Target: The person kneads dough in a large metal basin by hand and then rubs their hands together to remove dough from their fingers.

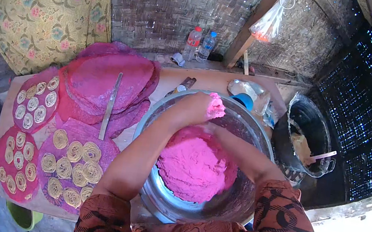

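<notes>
Bright pink dough (194, 169) fills much of a wide metal basin (157, 199) in front of me. My left hand (197, 108) is above the basin's far side, with pink dough on its fingers, which look curled together; whether it grips a lump is hard to tell. My right hand (213, 129) reaches in from the right to the far edge of the dough, its fingers hidden behind the mound and the other arm. Which forearm passes in front is visible: the left one.
Pink mats with coiled pale noodle rounds (74, 151) lie at left, below stacked purple-pink sheets (104, 73) and a metal ruler-like strip (109, 108). Two bottles (193, 42) stand by the wall. A black bucket (297, 144) with a pink-handled tool is at right.
</notes>
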A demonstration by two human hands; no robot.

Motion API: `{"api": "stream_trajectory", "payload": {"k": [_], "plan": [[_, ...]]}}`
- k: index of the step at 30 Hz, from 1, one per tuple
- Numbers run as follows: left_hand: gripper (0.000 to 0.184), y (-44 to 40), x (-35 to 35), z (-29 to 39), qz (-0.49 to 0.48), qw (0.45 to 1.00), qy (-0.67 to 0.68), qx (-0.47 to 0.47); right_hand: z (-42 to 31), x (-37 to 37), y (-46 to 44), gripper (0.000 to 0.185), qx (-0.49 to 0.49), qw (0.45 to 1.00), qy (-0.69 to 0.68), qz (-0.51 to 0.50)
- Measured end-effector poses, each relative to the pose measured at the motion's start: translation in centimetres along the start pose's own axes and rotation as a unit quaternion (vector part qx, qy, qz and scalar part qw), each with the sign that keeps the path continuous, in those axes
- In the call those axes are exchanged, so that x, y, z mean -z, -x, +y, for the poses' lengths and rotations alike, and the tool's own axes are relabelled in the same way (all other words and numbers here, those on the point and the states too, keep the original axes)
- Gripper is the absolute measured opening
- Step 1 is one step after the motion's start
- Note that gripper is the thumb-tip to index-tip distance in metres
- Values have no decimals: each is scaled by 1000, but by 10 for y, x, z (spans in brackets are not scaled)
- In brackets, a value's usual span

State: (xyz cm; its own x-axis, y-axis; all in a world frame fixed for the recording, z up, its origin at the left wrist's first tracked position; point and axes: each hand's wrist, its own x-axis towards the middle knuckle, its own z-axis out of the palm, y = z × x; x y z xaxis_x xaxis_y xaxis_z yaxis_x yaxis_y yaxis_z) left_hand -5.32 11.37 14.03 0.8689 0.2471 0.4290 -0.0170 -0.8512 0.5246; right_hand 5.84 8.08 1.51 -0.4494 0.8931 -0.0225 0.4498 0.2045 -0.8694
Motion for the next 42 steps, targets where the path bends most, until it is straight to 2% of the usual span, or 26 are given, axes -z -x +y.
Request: {"api": "stream_trajectory", "payload": {"k": [2, 3, 4, 8, 10, 12, 14, 15, 16, 17, 19, 21, 23, 24, 26, 28, 30, 31, 33, 34, 35, 37, 39, 40, 42], "plan": [[23, -1, -1, 0, 3, 999, -26, -40, -9, -30, -17, 45, 32, 986, 146, -70], [23, 2, -6, -2, 8, 999, 36, 11, -19, -45, -21, 45, 43, 974, 193, -106], [23, 6, -7, -2, 17, 993, 96, 64, -34, -58, -22, 45, 51, 962, 227, -143], [24, 15, -1, 7, -22, 997, 50, 47, -71, -90, 18, 44, 138, 900, 305, -280], [23, 19, 0, 18, -46, 988, 91, 116, -113, -89, 89, 37, 25, 954, 256, -153], [24, 22, 1, 23, -54, 986, 108, 119, -147, -66, 140, 23, -52, 848, 421, -317], [26, 24, 1, 25, -29, 994, 45, 93, -89, -65, 198, 37, -81, 810, 462, -351], [27, 25, -1, 21, 0, 999, 39, 35, -86, -66, 208, 48, -85, 821, 458, -331], [27, 25, -1, 19, 1, 998, 47, 36, -83, -66, 219, 59, -89, 831, 453, -310], [26, 23, 1, 19, 5, 998, 58, 29, -134, -59, 207, 46, -269, 850, 408, -198], [25, 21, 3, 22, 22, 998, 51, 20, -146, -34, 190, 48, -463, 819, 326, -94], [24, 18, 3, 18, 6, 999, 45, 13, -84, -10, 185, 64, -400, 875, 271, -30], [22, 14, 0, 10, -11, 999, 36, 10, -21, -4, 163, 58, -216, 934, 270, 93], [22, 9, -2, 3, -15, 1000, 13, 3, -4, -6, 140, 54, -124, 933, 310, 135], [22, 6, -7, -2, -20, 1000, -4, -1, -31, -8, 93, 53, -114, 956, 255, 89], [22, 3, -8, 0, 3, 1000, -21, -14, 26, -25, 55, 51, 4, 964, 232, -133], [23, 7, -10, -1, 16, 1000, -5, -1, -83, -47, 41, 50, -97, 965, 205, -130], [24, 10, -9, 0, 30, 999, 14, 10, -121, -53, 51, 50, -94, 966, 204, -126], [26, 15, -2, 5, 3, 999, 25, 37, -164, -73, 77, 39, -19, 969, 222, -104], [28, 17, 0, 8, -23, 996, 41, 70, -143, -80, 89, 36, -34, 913, 315, -258], [28, 19, 0, 12, -25, 997, 40, 68, -115, -86, 106, 33, -47, 823, 396, -405], [29, 23, 5, 15, -33, 997, 29, 60, -91, -93, 158, 32, -47, 810, 430, -397], [29, 25, 7, 22, -37, 994, 53, 89, -146, -74, 182, 41, -227, 868, 374, -235], [30, 24, 8, 24, -43, 989, 78, 115, -142, -66, 180, 41, -227, 867, 377, -233], [29, 22, 3, 17, -34, 994, 70, 74, -110, -51, 173, 64, -352, 865, 338, -119]]}}
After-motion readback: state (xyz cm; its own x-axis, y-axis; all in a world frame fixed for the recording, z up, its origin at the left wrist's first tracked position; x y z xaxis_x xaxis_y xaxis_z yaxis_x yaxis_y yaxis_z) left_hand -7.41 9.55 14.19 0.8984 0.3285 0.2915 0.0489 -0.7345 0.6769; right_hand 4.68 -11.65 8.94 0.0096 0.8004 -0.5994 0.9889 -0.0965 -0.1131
